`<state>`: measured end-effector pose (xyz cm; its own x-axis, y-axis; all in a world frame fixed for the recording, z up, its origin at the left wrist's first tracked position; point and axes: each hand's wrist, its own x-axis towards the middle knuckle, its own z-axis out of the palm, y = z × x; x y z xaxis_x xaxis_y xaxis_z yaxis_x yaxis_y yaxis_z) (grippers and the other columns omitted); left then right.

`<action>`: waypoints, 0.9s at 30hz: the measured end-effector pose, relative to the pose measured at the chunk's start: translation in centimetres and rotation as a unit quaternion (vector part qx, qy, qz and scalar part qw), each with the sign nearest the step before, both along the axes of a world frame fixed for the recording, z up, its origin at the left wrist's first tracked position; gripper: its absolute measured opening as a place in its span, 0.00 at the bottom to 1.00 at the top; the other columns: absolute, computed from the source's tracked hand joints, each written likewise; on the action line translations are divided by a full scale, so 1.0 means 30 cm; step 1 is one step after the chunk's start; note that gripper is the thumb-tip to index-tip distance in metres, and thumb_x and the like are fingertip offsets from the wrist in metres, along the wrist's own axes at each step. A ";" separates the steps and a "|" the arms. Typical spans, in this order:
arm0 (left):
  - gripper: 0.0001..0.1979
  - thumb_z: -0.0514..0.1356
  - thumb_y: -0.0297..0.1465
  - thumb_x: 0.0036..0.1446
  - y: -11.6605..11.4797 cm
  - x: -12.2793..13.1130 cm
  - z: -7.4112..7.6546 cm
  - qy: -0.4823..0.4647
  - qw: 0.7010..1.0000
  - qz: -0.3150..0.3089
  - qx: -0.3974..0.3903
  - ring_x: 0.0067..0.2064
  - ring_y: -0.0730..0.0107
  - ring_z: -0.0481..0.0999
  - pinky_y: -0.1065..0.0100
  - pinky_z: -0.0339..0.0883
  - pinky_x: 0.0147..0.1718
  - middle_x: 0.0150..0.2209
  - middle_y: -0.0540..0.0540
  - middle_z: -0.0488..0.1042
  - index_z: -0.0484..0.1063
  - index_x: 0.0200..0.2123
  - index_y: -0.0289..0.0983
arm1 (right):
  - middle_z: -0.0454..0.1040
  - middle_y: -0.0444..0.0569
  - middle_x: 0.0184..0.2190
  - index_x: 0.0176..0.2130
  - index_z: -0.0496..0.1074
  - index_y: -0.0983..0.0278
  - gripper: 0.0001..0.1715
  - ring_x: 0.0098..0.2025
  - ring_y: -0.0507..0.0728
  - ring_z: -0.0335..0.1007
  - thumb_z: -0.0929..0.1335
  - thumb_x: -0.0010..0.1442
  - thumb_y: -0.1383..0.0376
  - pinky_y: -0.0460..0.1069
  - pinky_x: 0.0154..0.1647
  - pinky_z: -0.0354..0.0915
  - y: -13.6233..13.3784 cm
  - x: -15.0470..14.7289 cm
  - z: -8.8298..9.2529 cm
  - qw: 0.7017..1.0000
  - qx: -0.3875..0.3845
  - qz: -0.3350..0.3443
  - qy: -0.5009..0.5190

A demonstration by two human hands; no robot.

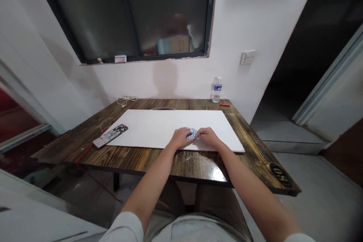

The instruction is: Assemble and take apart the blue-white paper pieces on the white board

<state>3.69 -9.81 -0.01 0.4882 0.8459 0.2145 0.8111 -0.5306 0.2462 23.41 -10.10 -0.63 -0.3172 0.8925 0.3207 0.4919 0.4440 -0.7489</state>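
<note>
Both forearms reach from the bottom of the frame to the lower centre. The left hand (180, 138) and the right hand (208, 137) rest on a white board (150, 128), their fingers curled inward and closed on a small blue-and-white patterned object (192, 134) between them. The object lies on the board near its front edge, partly hidden by the fingers; its material cannot be confirmed.

The board lies on a dark wooden table (136, 160). To its left, at centre left, are a phone in a patterned case (110, 135) and a red cable (85, 155) running over the table edge. At the far edge are a white cable (126, 100), a plastic water bottle (216, 89), and a small red stick (225, 105). A wall socket (247, 57) is at upper right, and a dark-framed window (124, 11) is at upper centre.
</note>
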 end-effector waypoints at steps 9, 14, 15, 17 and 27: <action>0.11 0.56 0.33 0.62 -0.003 -0.010 0.017 -0.003 0.998 0.064 0.022 0.56 0.60 0.68 0.58 0.59 0.55 0.55 0.46 0.72 0.76 0.45 0.44 | 0.81 0.46 0.39 0.35 0.81 0.60 0.21 0.45 0.58 0.72 0.63 0.51 0.75 0.51 0.52 0.63 0.010 0.011 0.001 0.991 0.070 0.013 -0.112; 0.13 0.53 0.29 0.62 -0.007 -0.021 0.031 -0.010 0.987 0.153 0.049 0.50 0.58 0.71 0.59 0.63 0.50 0.46 0.43 0.76 0.77 0.42 0.40 | 0.81 0.44 0.38 0.33 0.81 0.59 0.23 0.46 0.57 0.71 0.62 0.48 0.78 0.51 0.51 0.64 -0.031 -0.006 0.031 0.993 0.047 0.077 -0.077; 0.13 0.53 0.30 0.62 -0.005 -0.022 0.030 -0.015 0.988 0.145 0.046 0.49 0.58 0.72 0.59 0.63 0.49 0.45 0.44 0.77 0.78 0.41 0.40 | 0.81 0.44 0.39 0.33 0.81 0.58 0.23 0.46 0.57 0.70 0.62 0.48 0.77 0.50 0.50 0.64 -0.035 -0.008 0.033 0.993 0.041 0.089 -0.072; 0.14 0.52 0.34 0.63 0.000 -0.020 0.023 -0.022 0.994 0.105 0.035 0.49 0.59 0.73 0.61 0.64 0.49 0.45 0.44 0.78 0.78 0.41 0.40 | 0.80 0.45 0.40 0.34 0.81 0.58 0.23 0.45 0.56 0.71 0.62 0.49 0.77 0.49 0.48 0.65 -0.035 -0.009 0.032 0.993 0.033 0.096 -0.066; 0.22 0.61 0.39 0.57 0.022 -0.019 -0.009 -0.023 0.990 -0.141 -0.018 0.59 0.60 0.68 0.62 0.58 0.59 0.58 0.46 0.71 0.72 0.54 0.42 | 0.78 0.50 0.44 0.43 0.78 0.62 0.24 0.49 0.59 0.69 0.64 0.50 0.78 0.52 0.53 0.61 0.036 0.015 -0.036 0.986 0.101 -0.057 -0.116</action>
<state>3.12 -9.16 -0.27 0.6966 0.6846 0.2146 0.6190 -0.7248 0.3025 23.85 -9.03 -1.70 -0.3038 0.8518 0.4267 0.6952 0.5045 -0.5121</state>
